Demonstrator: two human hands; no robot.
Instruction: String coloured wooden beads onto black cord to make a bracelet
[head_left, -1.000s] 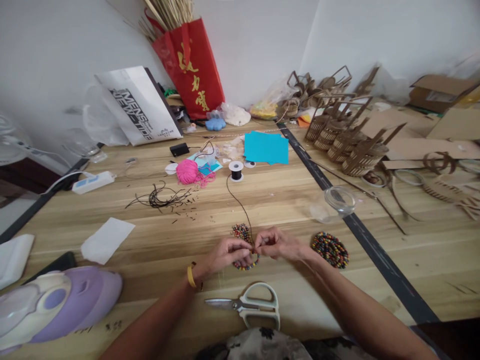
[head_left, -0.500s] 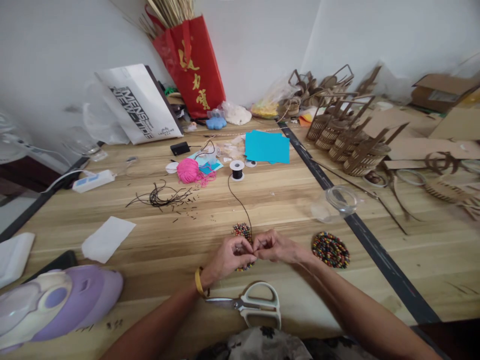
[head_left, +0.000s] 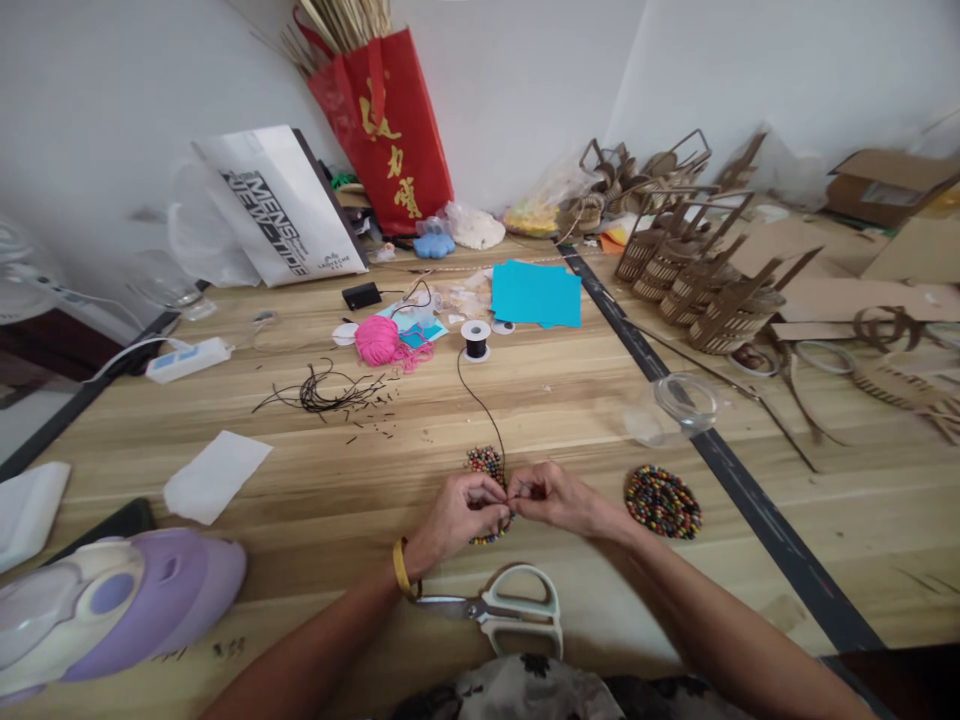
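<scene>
Just above the table, my left hand [head_left: 459,515] and my right hand [head_left: 553,497] meet fingertip to fingertip, both closed in a pinch. A thin black cord [head_left: 486,408] runs from a white spool [head_left: 475,340] down to the fingertips; its end there is too small to make out. Under and behind my left hand lies a string of multicoloured beads [head_left: 485,460], partly hidden by the fingers. Below the hands rest scissors with pale handles [head_left: 517,608], their blades pointing left. To the right of my right hand sits a coiled bead string [head_left: 663,502].
Loose black cords [head_left: 322,392] and short clippings lie left of the spool, near pink yarn [head_left: 377,341]. Blue sheets [head_left: 535,294] are behind it. Small woven baskets [head_left: 735,310] stand at the right. A purple-and-cream device [head_left: 161,590] occupies the front left.
My hands stay pinched together at nearly the same spot, with only a slight shift of the fingers. More beads show below my left hand. The view has moved slightly.
</scene>
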